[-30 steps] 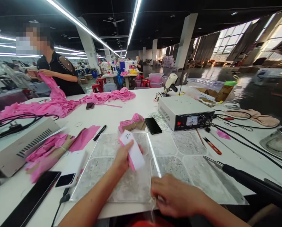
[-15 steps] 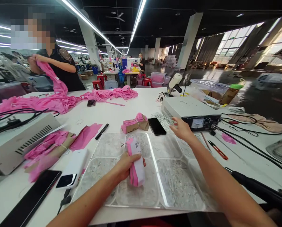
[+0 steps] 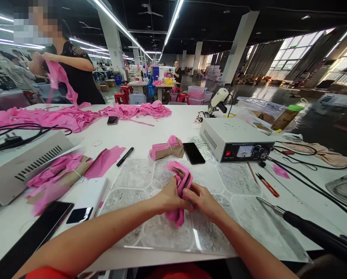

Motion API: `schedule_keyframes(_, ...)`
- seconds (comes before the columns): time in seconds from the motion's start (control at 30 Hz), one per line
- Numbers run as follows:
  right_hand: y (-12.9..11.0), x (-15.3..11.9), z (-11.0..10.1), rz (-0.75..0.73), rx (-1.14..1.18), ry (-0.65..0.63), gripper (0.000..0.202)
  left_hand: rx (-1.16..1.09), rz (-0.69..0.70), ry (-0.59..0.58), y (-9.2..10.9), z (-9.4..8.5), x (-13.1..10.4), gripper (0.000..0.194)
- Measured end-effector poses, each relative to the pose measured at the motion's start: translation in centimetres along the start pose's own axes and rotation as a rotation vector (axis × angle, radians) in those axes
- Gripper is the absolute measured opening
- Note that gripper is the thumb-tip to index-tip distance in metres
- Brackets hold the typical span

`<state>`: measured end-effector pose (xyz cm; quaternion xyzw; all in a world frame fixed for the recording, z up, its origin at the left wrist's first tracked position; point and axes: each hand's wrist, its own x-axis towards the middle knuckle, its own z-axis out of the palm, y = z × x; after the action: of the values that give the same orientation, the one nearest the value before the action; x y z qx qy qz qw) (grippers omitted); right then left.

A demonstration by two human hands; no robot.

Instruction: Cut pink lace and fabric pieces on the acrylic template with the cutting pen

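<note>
A folded bundle of pink fabric [image 3: 179, 174] with brown layers showing at its edge stands tilted over the clear mat [image 3: 132, 174]. My left hand [image 3: 173, 195] is closed around its left side, with the thumb across the front. On the right side, my right hand [image 3: 201, 197] is closed on the bundle too, its fingers meeting those of my left hand. Whether a thin string is between the fingers I cannot make out. Beyond the bundle lie another tied pink fabric bundle [image 3: 161, 150], a black phone [image 3: 194, 153] and loose white strings [image 3: 201, 141].
A grey control box [image 3: 234, 135] and a black-handled tool [image 3: 304, 226] are at right, near orange snips [image 3: 268, 185]. At left are a marker [image 3: 125, 156], a white power bank [image 3: 87, 197] and pink fabric pieces [image 3: 57, 174]. A co-worker [image 3: 77, 73] handles pink fabric across the table.
My right hand has come back from beside the white strings to the bundle. The bundle is turned, so its white face is hidden and brown layers show. My view has shifted slightly.
</note>
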<state>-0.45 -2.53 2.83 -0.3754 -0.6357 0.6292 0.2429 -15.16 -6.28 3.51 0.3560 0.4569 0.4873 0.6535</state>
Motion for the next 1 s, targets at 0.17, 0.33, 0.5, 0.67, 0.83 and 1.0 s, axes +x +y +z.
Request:
schedule_keyframes(0.17, 0.4, 0.0, -0.1, 0.089, 0.032, 0.130, 0.046, 0.396, 0.102, 0.074, -0.4, 0.4, 0.3, 0.075)
schedule_keyframes(0.33, 0.8, -0.5, -0.4, 0.131, 0.134, 0.098, 0.054, 0.444, 0.024, 0.010, 1.0, 1.5, -0.3, 0.071)
schedule_keyframes(0.5, 0.6, -1.1, -0.9, 0.115, 0.152, 0.058, 0.055, 0.296, -0.044, -0.132, 1.7, 1.8, -1.0, 0.054)
schedule_keyframes(0.67, 0.7, -1.5, -1.2, 0.106, 0.166, 0.039, 0.050, 0.148, -0.104, -0.092, 1.3, 1.3, -1.3, 0.059)
schedule_keyframes(0.83, 0.9, -1.6, -1.4, 0.107, 0.172, 0.053, 0.044, 0.082, -0.126, -0.074, 1.3, 1.3, -1.4, 0.057)
schedule_keyframes(1.0, 0.7, -1.7, -1.6, 0.105, 0.199, 0.023, 0.036, 0.023, -0.163, -0.077, 1.4, 1.2, -1.4, 0.058)
